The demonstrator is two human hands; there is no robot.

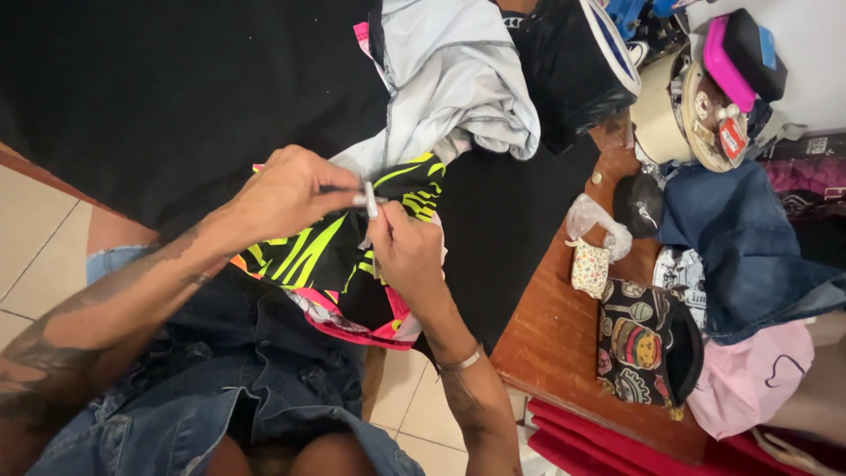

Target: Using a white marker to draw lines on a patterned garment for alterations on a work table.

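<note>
Head view | left hand (286, 194) and right hand (407, 251) both pinched shut on black, neon-yellow and pink patterned stretch garment (330, 256) | garment left of brown wooden table (551, 339), over lap

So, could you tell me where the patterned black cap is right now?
The patterned black cap lies at the lower right of the head view on the wooden table, beside the pink cloth.

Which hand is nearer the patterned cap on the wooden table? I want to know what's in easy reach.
Right. The right hand pinches the bright fabric, on the cap's side; the left hand is further away, beyond the right.
</note>
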